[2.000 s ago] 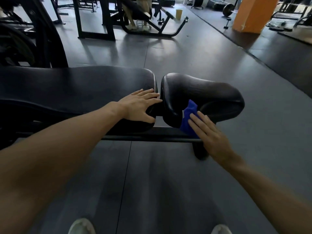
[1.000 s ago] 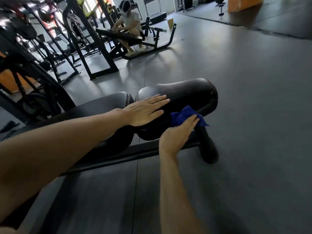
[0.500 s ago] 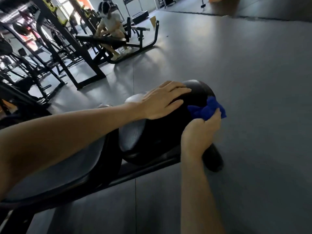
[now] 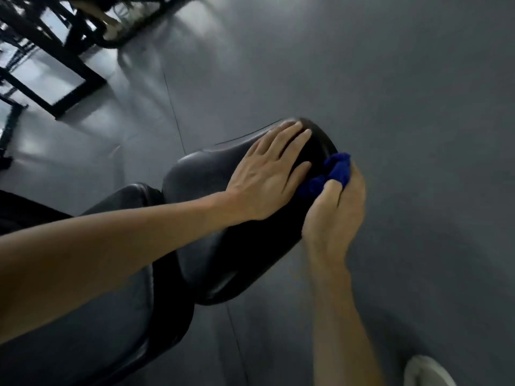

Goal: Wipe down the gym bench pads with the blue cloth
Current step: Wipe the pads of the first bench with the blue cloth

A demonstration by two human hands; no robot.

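Left hand: the left hand (image 4: 267,176) lies flat on top of the seat pad (image 4: 211,232), fingers straight and spread, holding nothing.
Right hand: the right hand (image 4: 334,213) curls around the blue cloth (image 4: 331,174), gripping it in a bunch.
Cloth: it sticks out past the thumb and fingers, pressed against the pad's far right edge, just beside the left fingertips.
Back pad: the back pad (image 4: 111,316) sits just behind the seat pad.
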